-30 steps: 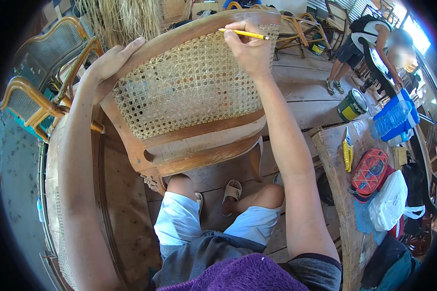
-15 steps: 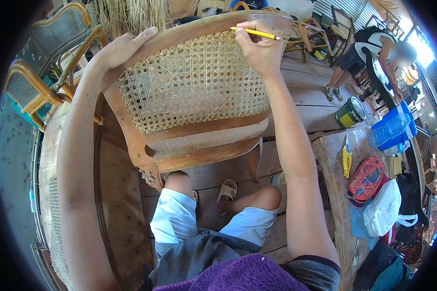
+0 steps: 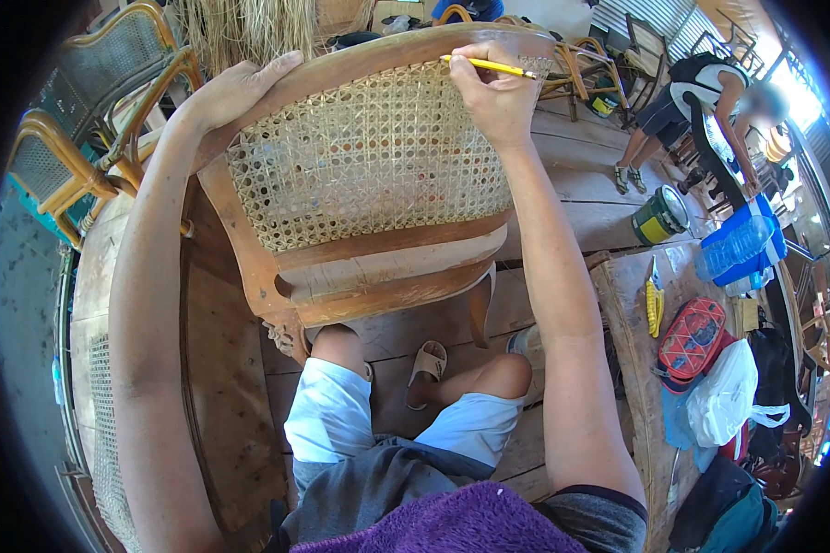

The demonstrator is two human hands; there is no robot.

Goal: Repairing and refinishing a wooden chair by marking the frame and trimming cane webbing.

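A wooden chair [image 3: 392, 281] with a woven cane back panel [image 3: 369, 166] stands tilted before my knees. My left hand [image 3: 233, 95] is closed over the upper left of its curved top rail, thumb lying along the wood; the other fingers are partly hidden. Between the thumb and fingers of my right hand [image 3: 498, 101] is a slim yellow pencil [image 3: 491, 64]. Its left end meets the cane's upper edge, just under the top rail, near the right side. Small open holes show across the weave, and loose strand ends stick out at its right edge.
On the right, a wooden bench [image 3: 632, 304] bears a yellow-handled cutter [image 3: 654, 304], a red pouch [image 3: 693, 339] and a white plastic bag [image 3: 724, 392]. A paint bucket [image 3: 660, 217] stands beyond. Another person [image 3: 710, 92] bends at far right. Rattan chairs [image 3: 60, 166] stand at left.
My hands and the pencil stay nearly in place on the chair. The view has shifted slightly, and the person at right has moved a little.
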